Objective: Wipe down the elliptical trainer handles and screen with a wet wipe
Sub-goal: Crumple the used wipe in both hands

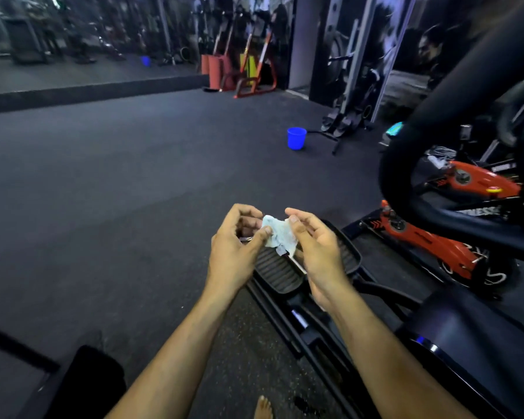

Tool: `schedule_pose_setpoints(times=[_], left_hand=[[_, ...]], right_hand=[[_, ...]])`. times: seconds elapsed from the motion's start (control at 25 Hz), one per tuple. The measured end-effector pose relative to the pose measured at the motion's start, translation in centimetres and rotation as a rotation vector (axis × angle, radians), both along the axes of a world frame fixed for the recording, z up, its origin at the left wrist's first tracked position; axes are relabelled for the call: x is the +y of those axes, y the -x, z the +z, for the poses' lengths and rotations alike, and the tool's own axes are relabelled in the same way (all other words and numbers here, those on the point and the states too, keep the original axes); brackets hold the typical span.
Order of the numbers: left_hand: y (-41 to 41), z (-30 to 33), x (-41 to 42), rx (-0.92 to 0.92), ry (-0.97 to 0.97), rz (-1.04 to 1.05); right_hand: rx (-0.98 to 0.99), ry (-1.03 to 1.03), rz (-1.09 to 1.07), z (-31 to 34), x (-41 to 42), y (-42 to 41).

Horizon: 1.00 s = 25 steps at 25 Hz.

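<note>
Between the two hands, left hand (pixel 235 237) and right hand (pixel 316 249) each pinch a crumpled white wet wipe (pixel 277 234) above the elliptical's black ribbed pedal (pixel 280 272). Pulling it open too hard could tear or drop it.

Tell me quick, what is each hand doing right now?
Left hand: fingers curled, pinching one side of the white wipe.
Right hand: pinching the other side of the same wipe.
</note>
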State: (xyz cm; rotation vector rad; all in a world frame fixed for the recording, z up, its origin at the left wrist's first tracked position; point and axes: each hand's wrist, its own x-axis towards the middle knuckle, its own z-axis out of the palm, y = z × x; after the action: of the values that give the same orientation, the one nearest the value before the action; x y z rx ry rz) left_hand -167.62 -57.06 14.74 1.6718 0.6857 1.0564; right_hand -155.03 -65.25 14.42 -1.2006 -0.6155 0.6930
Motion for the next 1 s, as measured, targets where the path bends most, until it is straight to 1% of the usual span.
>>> schedule_pose_setpoints(times=[0.12, 0.2, 0.24, 0.44, 0.56, 0.68, 0.8, 1.0], left_hand=[[0.3, -1.5, 3.5, 0.060, 0.017, -0.002], [-0.9, -3.0, 7.7, 0.136, 0.016, 0.018], [-0.9, -3.3, 8.2, 0.146, 0.019, 0.003], [-5.4, -5.9, 16.9, 0.236, 0.093, -0.053], [-7.9, -6.9, 19.5, 0.267, 0.136, -0.094], [-10.3, -8.3, 21.5, 0.283, 0.213, -0.121], [-12.4, -10.1, 24.3, 0.326, 0.256, -0.180], [-15.4, -12.6, 29.6, 0.384, 0.289, -0.273]], right_hand=[[-0.130, 0.102, 0.163, -1.0, 3.4, -1.7], [-0.119, 0.125, 0.221, -2.9, 7.5, -3.7], [-0.110, 0.135, 0.224, -3.0, 7.8, -4.1], [-0.079, 0.212, 0.187, -6.1, 15.4, -9.4], [-0.128, 0.254, 0.179, -8.0, 18.3, -11.7], [-0.131, 0.309, 0.180, -10.0, 20.3, -13.2], [-0.091, 0.339, 0.124, -11.9, 22.3, -14.6], [-0.027, 0.407, -0.027, -14.9, 26.7, -16.2]])
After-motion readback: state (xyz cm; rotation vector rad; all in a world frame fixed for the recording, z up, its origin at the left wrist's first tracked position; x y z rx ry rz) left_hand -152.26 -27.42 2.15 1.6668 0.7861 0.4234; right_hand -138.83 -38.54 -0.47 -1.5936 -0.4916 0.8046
